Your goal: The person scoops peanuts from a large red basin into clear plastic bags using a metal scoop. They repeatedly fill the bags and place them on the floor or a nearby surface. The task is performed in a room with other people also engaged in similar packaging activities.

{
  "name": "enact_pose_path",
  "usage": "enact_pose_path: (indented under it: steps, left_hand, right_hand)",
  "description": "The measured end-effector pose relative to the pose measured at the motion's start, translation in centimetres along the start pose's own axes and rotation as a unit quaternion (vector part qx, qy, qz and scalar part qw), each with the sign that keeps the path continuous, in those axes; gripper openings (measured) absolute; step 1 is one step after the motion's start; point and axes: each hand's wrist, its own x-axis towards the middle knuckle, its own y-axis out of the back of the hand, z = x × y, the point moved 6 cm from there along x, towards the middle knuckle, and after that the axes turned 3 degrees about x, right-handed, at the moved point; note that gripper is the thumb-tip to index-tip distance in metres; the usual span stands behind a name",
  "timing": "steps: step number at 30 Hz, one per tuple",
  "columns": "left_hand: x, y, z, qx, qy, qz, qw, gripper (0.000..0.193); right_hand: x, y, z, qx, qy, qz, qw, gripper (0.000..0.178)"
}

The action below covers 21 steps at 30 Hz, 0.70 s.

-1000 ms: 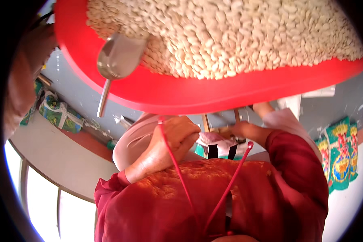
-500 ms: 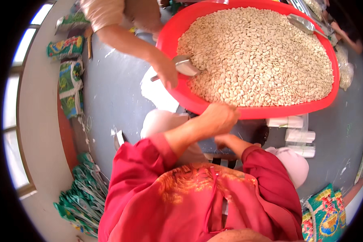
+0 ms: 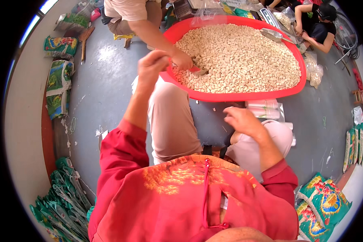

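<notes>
A red oval basin [image 3: 246, 96] stands in front of me, heaped with pale, flat beans or seeds [image 3: 242, 60]. My left hand [image 3: 154, 64] is raised near the basin's left end, wrist up, its fingers curled into a pinch. Whatever may be between them is too small and blurred to make out. Low over my right knee, just short of the near rim, my right hand [image 3: 246, 121] has its fingers apart and holds nothing. Beside my left hand, a co-worker's hand [image 3: 182, 60] grips a scoop [image 3: 198, 71] dug into the pile.
A metal scoop [image 3: 272, 33] rests at the basin's far right. White plastic rolls [image 3: 263, 108] lie under the near rim. Green printed bags line the left wall [image 3: 60, 76] and lie at lower right [image 3: 324, 199]. Another person [image 3: 318, 28] sits at far right.
My hands have parted: the left rose away from the near rim to the left, the right moved out to the right. The co-worker's scoop went into the pile. My view has tilted up.
</notes>
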Motion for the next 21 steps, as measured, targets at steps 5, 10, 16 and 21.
enact_pose_path:
  steps: [5,10,16,21]
  left_hand:
    - [-0.8,2.0,1.7,0.052,0.019,0.06,0.997,0.009]
    - [-4.3,5.5,0.3,0.172,-0.009,0.059,0.983,0.008]
    - [-18.5,23.6,4.6,0.189,0.02,0.434,0.88,0.01]
    - [-45.3,29.3,-3.2,0.118,0.206,0.702,0.671,0.005]
  right_hand:
    - [1.9,5.7,2.4,-0.082,-0.067,-0.007,0.994,0.023]
    - [7.7,2.8,7.5,-0.023,-0.03,-0.041,0.998,0.027]
    - [1.9,1.4,21.0,-0.069,-0.252,-0.165,0.951,0.021]
    - [0.7,-0.6,22.3,0.04,-0.337,-0.18,0.923,0.021]
